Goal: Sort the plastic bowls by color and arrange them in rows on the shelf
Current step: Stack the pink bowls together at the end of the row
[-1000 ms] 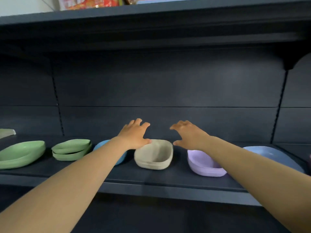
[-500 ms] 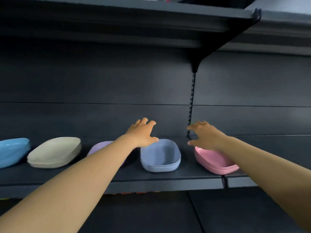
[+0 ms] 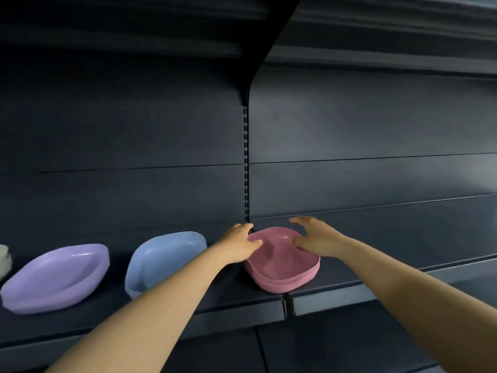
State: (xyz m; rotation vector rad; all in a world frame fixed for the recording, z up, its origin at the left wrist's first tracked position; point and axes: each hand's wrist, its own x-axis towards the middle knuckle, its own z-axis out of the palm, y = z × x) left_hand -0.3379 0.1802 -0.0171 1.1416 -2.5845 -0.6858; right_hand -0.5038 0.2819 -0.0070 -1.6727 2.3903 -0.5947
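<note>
**Both hands at the pink stack**

Nearest the camera, two bare forearms reach up and forward from the lower corners toward the dark metal shelf (image 3: 228, 300), whose front lip runs across just beyond them. A narrow seam in that lip splits the board into two sections directly below the stack of pink rounded-square plastic bowls (image 3: 282, 262).

The pink stack sits close to the front edge, straddling the seam, with several nested rims showing along its near side. The left hand (image 3: 238, 244) is at the stack's left rim, thumb lying over the rim toward the bowl's inside, the other fingers spread and loosely bent behind the far-left corner. The right hand (image 3: 314, 238) is at the right rim, thumb against the inner edge, fingers splayed and arched above the far-right corner. Neither hand is clamped round the plastic; whether the fingertips actually touch the rim cannot be told through the blur.

Left of the pink stack, partly behind the left forearm, lies a pale blue rounded-square plastic bowl (image 3: 164, 255), near it but apart. Further left is a lilac rounded-square plastic bowl stack (image 3: 56, 275), and at the frame's left edge a sliver of a cream bowl stack (image 3: 4, 261).

To the right of the pink stack the shelf board runs bare to the frame edge. Behind, the dark back panel (image 3: 376, 184) rises with a slotted upright (image 3: 245, 162) just beyond the pink stack's far-left corner.
</note>
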